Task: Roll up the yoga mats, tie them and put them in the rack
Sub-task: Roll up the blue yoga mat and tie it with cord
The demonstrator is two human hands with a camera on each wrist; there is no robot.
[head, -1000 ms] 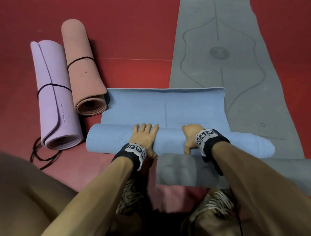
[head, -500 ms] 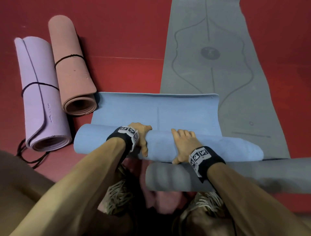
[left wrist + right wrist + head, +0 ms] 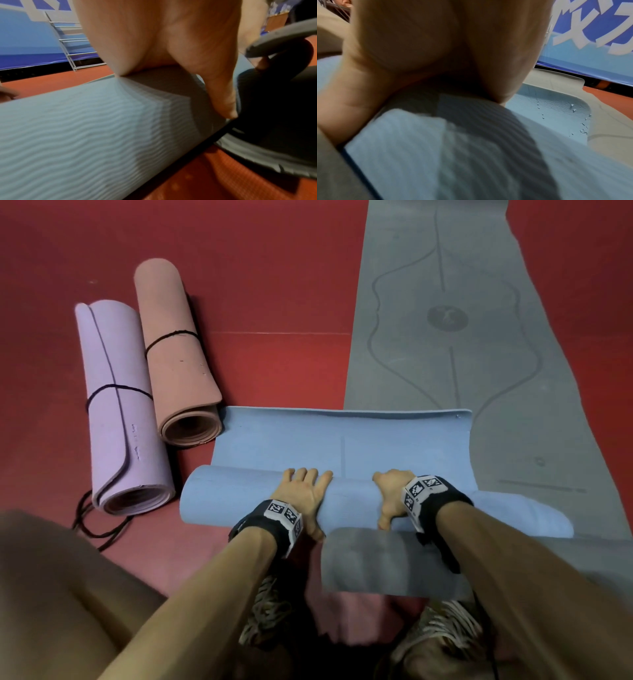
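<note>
A blue yoga mat lies crosswise on the red floor, its near part wound into a thick roll (image 3: 236, 498) and a short flat stretch (image 3: 342, 436) beyond it. My left hand (image 3: 305, 491) rests flat on top of the roll, fingers straight and pointing away. The palm and thumb (image 3: 221, 94) press its ribbed surface (image 3: 85, 128). My right hand (image 3: 390, 494) sits further right on the roll, fingers bent over its far side, thumb on the near side. The right wrist view shows that palm (image 3: 436, 47) on the roll (image 3: 471, 155).
A purple rolled mat (image 3: 120, 412) and a pink rolled mat (image 3: 174, 361), each tied with black cord, lie at the left. Loose black cord (image 3: 89, 525) lies by them. A grey mat (image 3: 445, 371) lies flat at the right; a grey roll (image 3: 376, 563) lies by my shoes (image 3: 270, 618).
My left hand went from bent over the roll's far side to flat with straight fingers. My right hand went from flat to bent over the far side. The flat stretch looks about the same.
</note>
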